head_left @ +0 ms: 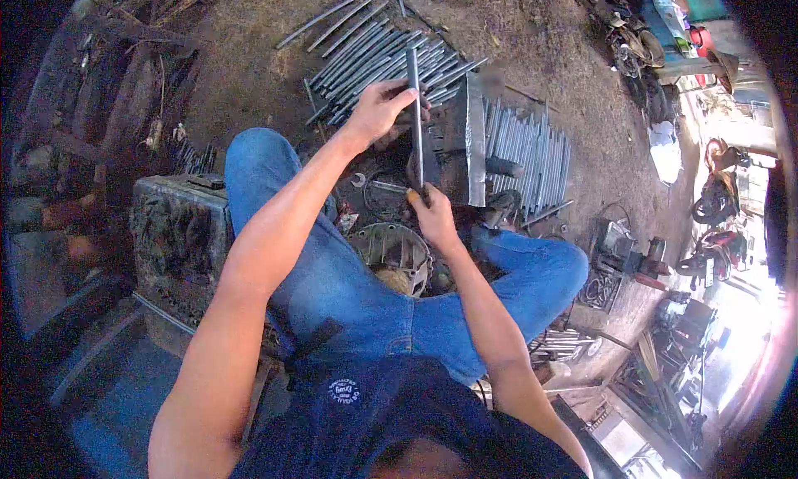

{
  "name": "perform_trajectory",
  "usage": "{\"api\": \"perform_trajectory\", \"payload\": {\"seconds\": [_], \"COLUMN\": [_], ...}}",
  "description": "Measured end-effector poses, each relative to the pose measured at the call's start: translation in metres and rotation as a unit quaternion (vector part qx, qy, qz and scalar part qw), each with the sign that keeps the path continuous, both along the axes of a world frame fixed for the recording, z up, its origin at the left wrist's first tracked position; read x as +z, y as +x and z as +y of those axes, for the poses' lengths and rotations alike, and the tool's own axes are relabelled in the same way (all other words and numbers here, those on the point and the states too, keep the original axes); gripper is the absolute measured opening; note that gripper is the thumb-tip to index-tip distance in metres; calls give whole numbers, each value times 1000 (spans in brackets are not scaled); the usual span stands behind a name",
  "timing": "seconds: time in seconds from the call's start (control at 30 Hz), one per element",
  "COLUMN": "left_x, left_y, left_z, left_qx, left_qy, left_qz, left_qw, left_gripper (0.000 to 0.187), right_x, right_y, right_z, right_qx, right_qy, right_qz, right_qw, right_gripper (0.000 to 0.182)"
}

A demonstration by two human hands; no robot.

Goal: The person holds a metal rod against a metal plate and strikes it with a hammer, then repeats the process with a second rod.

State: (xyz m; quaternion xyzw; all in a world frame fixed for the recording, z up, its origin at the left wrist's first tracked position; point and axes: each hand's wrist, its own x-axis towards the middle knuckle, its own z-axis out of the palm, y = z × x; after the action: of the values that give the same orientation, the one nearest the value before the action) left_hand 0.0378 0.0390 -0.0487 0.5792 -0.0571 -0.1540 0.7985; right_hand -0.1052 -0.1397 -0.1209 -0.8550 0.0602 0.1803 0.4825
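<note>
I sit with my knees apart in blue jeans. My left hand (378,109) grips the far end of a long grey metal rod (415,126) that runs towards me. The near end of that rod is gripped by my right hand (431,216). The rod lies over a steel block (470,138) standing between my legs. Beyond my left hand a pile of similar grey rods (374,59) rests on the dirt floor. A second stack of rods (528,151) lies to the right of the block.
A round metal part (397,250) and a wrench (359,180) lie on the ground between my knees. A dark metal box (179,230) stands at my left. Machines and motorbikes (715,205) crowd the right side.
</note>
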Motion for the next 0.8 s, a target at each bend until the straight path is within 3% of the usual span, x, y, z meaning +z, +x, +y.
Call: {"api": "perform_trajectory", "payload": {"seconds": [0.1,0.13,0.23,0.37,0.47,0.53,0.8], "left_x": [6,4,9,20,18,19,6], "left_y": [-2,-2,-2,-6,-5,-5,-2], "left_z": [0,-1,2,2,3,4,3], "left_qx": [12,25,19,23,16,5,-36], "left_qy": [40,6,39,80,90,103,23], "left_qz": [-31,-13,-14,19,-3,-5,39], "left_qw": [999,1000,999,996,996,995,998], "left_gripper": [21,21,22,28,32,32,27], "right_x": [4,2,7,23,11,18,12], "right_y": [3,2,5,2,1,1,-5], "right_z": [-2,0,-1,8,6,9,12], "right_qx": [-15,-36,-28,-52,-28,-32,-45], "right_qy": [82,113,92,140,92,145,215], "right_qz": [3,-20,55,52,8,66,109], "right_qw": [997,993,994,987,995,987,969], "right_gripper": [35,27,26,24,23,22,21]}}
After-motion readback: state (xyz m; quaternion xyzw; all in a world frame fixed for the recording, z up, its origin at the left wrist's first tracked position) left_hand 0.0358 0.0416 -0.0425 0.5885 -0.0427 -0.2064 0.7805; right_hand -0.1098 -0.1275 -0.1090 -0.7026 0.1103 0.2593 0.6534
